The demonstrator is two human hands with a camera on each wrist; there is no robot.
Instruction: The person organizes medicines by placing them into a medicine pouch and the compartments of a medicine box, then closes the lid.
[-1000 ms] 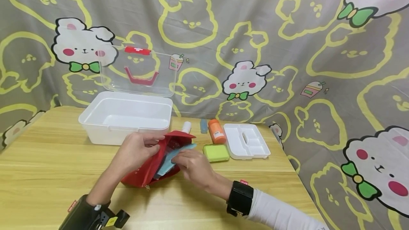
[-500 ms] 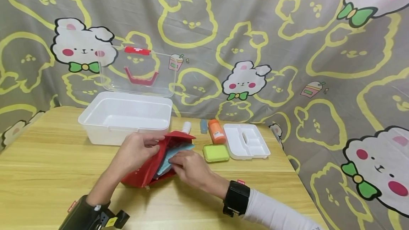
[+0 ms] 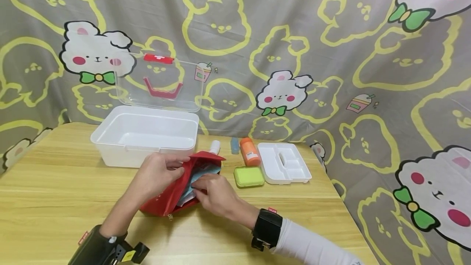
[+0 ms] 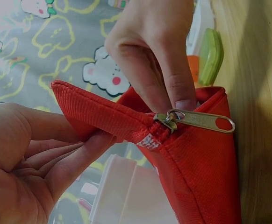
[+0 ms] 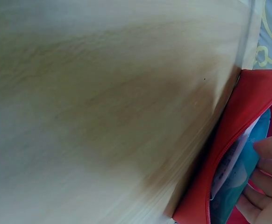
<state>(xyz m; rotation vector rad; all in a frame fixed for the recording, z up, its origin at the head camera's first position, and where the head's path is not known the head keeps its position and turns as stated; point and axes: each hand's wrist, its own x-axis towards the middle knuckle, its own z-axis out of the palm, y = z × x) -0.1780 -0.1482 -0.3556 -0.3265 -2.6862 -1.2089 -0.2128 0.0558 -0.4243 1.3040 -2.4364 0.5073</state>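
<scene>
A red zip pouch stands on the table with its mouth open. My left hand pinches the pouch's rim between thumb and fingers, holding that side back. A metal zipper pull hangs by the corner of the opening in the left wrist view. Inside the pouch sits a light-blue packet, beside a whitish packet. My right hand reaches into the mouth, thumb and fingers on the blue packet, its lower part hidden by the pouch. In the left wrist view, the right fingertips are partly hidden behind the rim.
Behind the pouch stands a white box with its clear lid raised. To the right lie a white bottle, a small blue item, an orange bottle, a yellow-green case and a white divided tray.
My right hand has moved slightly left and further into the pouch, and the blue packet has sunk deeper with it. My left hand keeps its place on the rim.
</scene>
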